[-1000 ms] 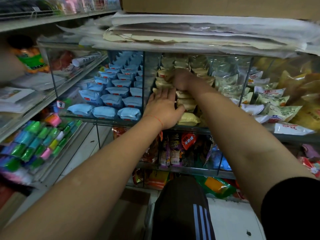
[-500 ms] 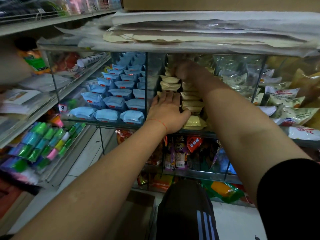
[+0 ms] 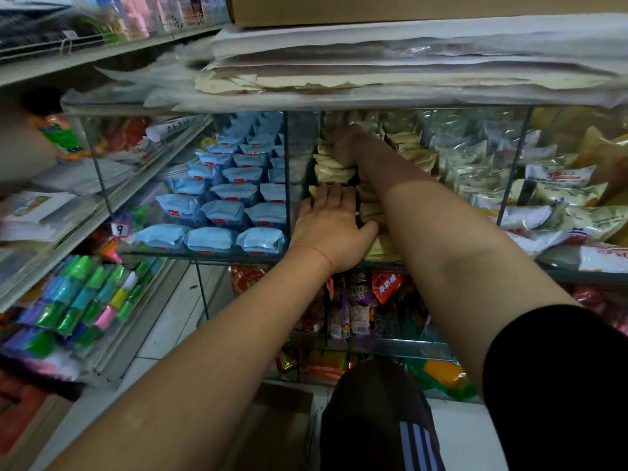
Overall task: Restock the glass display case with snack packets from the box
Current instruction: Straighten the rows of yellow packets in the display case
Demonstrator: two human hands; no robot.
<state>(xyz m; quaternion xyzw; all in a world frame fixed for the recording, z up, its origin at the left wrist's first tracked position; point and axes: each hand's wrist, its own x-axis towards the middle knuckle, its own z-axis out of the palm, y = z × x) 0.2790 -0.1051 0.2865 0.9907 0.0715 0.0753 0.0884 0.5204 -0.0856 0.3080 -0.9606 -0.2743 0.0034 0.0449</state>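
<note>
The glass display case (image 3: 287, 185) has several compartments. Its middle compartment holds rows of tan snack packets (image 3: 331, 171). My left hand (image 3: 331, 229) lies flat, fingers together, pressed on the front tan packets near the case's lower edge. My right hand (image 3: 346, 144) reaches deep into the same compartment, curled over the rear packets. Its fingers are hidden among them, so I cannot tell whether it grips one. A brown cardboard box (image 3: 282, 426) sits on the floor below, partly hidden by my arms and knee.
Blue packets (image 3: 224, 209) fill the left compartment and white-and-green packets (image 3: 560, 195) the right. Stacked paper sheets (image 3: 407, 62) lie on the case top. A side shelf of coloured foil rolls (image 3: 78, 300) stands at left. More snacks (image 3: 360, 307) sit on the lower shelf.
My right hand has pushed deeper and higher into the tan-packet compartment. My left hand has stayed flat on the front packets.
</note>
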